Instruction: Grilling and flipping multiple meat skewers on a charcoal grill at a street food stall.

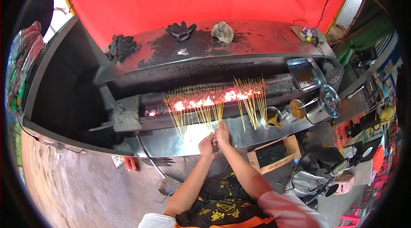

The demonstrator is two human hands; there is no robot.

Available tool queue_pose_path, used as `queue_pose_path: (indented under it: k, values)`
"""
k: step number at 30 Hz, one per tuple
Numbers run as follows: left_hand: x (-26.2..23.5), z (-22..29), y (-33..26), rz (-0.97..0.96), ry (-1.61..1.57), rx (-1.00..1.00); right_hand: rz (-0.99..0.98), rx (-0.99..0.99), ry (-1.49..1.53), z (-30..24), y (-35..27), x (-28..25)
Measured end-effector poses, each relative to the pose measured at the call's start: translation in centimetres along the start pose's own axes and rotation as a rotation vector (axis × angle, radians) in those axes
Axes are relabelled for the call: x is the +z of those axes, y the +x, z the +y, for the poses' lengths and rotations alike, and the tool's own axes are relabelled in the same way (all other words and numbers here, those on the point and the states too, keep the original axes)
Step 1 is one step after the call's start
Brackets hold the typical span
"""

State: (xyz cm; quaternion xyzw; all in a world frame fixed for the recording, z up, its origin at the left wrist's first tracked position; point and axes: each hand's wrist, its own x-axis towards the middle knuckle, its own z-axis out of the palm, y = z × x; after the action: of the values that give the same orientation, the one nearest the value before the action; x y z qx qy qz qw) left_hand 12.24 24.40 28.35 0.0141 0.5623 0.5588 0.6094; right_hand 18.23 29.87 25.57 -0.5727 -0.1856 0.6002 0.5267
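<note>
Rows of meat skewers (195,98) lie across a long charcoal grill, their bare sticks pointing toward me over the metal front ledge. A second bunch of skewers (250,89) lies a little to the right, across a small gap. My right hand (222,135) is closed around the stick ends at the right side of the larger row. Just left of it and lower, my left hand (206,146) is closed at the ends of neighbouring sticks, fingers curled and partly hidden. Glowing charcoal (180,106) shows beneath the meat.
On the right stand a cup of sauce with a brush (274,119), a cup of orange-brown powder (297,109), a lidded pot (314,110) and a metal tray (306,74). Dark gloves (181,31) and a stone (222,32) lie behind. A cardboard box (276,155) sits below right.
</note>
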Motion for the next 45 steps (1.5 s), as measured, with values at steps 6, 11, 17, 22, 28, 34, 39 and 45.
queue_pose_path:
  k: [6,11,17,22,28,34,39,45]
  values:
    - [-0.1,0.1,0.2,-0.062,-0.060,-0.058,-0.035,0.054,-0.005,-2.4,-0.8,-0.8]
    - [-1.2,0.7,1.0,-0.179,-0.220,-0.239,0.028,-0.015,-0.327,-1.4,-1.6,-4.7]
    - [-1.6,1.9,1.5,-0.170,-0.265,-0.282,0.245,-0.834,-1.149,-8.1,-4.1,-5.9]
    - [-1.9,1.4,1.6,-0.218,-0.096,-0.383,0.416,-0.987,-1.528,-9.8,-0.3,-7.5]
    - [-8.2,2.2,-2.6,-0.389,0.240,-0.442,0.601,-0.674,-1.496,-12.3,2.6,-11.0]
    - [-17.6,4.9,-6.3,-0.366,0.421,-0.378,0.467,-0.197,-1.353,-13.6,4.9,-10.5]
    - [-21.3,5.2,-7.7,-0.226,0.371,-0.347,0.560,-0.334,-1.594,-12.3,7.2,-12.0]
    - [-22.0,4.1,-7.3,-0.198,0.302,-0.343,0.567,-0.380,-1.643,-13.6,6.1,-12.3]
